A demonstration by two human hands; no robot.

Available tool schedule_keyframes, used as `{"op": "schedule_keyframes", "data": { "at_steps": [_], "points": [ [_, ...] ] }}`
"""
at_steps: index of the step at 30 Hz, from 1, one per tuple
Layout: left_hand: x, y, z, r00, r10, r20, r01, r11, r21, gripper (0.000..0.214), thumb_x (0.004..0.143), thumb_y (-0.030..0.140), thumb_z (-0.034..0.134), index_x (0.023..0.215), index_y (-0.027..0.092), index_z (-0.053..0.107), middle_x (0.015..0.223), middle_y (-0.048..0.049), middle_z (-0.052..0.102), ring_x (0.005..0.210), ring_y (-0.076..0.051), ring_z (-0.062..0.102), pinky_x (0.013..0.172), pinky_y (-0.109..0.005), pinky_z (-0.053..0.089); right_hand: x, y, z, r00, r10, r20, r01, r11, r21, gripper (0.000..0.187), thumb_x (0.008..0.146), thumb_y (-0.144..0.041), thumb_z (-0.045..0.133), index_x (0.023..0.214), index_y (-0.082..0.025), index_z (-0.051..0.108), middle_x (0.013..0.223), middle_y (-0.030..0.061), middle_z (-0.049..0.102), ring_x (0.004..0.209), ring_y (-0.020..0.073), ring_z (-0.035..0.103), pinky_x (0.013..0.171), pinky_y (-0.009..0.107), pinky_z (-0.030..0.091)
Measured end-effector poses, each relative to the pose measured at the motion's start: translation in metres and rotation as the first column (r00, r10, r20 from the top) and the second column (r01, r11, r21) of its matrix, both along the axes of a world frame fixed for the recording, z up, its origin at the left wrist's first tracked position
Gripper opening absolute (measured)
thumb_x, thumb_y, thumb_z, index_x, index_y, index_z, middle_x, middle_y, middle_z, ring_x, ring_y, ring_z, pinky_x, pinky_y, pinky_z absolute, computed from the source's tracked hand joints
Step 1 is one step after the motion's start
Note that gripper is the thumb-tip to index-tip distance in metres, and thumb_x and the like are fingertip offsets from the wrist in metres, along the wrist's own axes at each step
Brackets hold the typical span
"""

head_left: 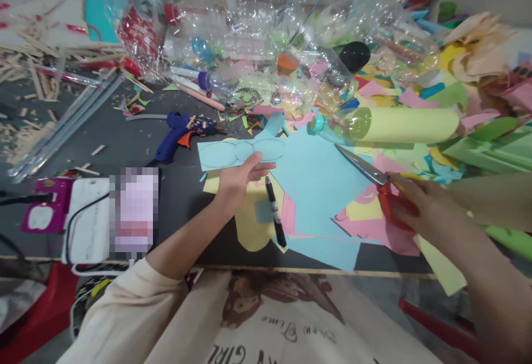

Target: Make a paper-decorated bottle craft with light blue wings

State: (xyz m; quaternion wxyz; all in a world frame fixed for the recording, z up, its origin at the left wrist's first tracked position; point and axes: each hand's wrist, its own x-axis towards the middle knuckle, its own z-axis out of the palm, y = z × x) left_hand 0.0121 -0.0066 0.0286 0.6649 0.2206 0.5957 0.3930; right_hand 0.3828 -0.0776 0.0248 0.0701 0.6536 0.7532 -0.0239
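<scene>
My left hand (241,180) pinches a light blue paper strip (214,155) along its lower edge, with the thumb on top. Three ovals in a row are drawn on that strip. In my right hand (434,203) is a pair of scissors (361,165) with red handles, its blades pointing up and left over the paper. The blades look nearly closed and stay apart from the strip. A large light blue sheet (320,170) lies between my hands. Just below my left fingers rests a black pen (275,211), on top of yellow paper (249,231).
A blue glue gun (177,134) lies left of the strip. A phone (135,209) and a white power bank (87,217) with cables sit farther left. Behind are a yellow-wrapped bottle (415,124), clear plastic bottles (245,31) and paper scraps. Wooden sticks (35,51) cover the far left.
</scene>
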Motion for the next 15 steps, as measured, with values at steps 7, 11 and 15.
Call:
{"op": "schedule_keyframes", "data": {
  "at_steps": [7,11,15],
  "points": [
    [0.0,0.0,-0.003,0.998,-0.061,0.023,0.061,0.998,0.014,0.039,0.077,0.056,0.064,0.079,0.017,0.065,0.086,-0.0084,0.078,0.077,-0.019,0.068,0.074,-0.03,0.048,-0.02,0.017,0.014,0.99,0.025,0.14,-0.017,0.998,-0.062,0.039,0.079,-0.021,0.056,0.117,-0.019,0.062,0.086,0.0125,0.059,0.072,0.0293,0.061,0.056,0.032,0.046],
    [0.003,0.001,-0.001,0.998,-0.067,0.01,0.066,0.997,0.049,0.042,0.079,0.057,0.055,0.072,0.016,0.061,0.082,-0.011,0.076,0.07,-0.019,0.067,0.068,-0.03,0.048,-0.023,0.017,0.035,0.998,-0.027,0.05,0.027,1.0,0.003,0.023,0.083,-0.026,0.054,0.104,-0.023,0.062,0.081,0.0094,0.06,0.065,0.025,0.06,0.054,0.031,0.044],
    [0.002,0.001,-0.002,0.996,-0.067,0.055,0.063,0.996,0.065,0.042,0.081,0.052,0.05,0.07,0.015,0.065,0.074,-0.0109,0.075,0.063,-0.017,0.065,0.065,-0.029,0.048,-0.032,-0.002,0.053,0.871,-0.159,-0.464,0.065,0.975,-0.212,0.025,0.088,-0.029,0.054,0.113,-0.029,0.056,0.096,0.0081,0.069,0.073,0.0204,0.067,0.062,0.028,0.054]
  ]
}}
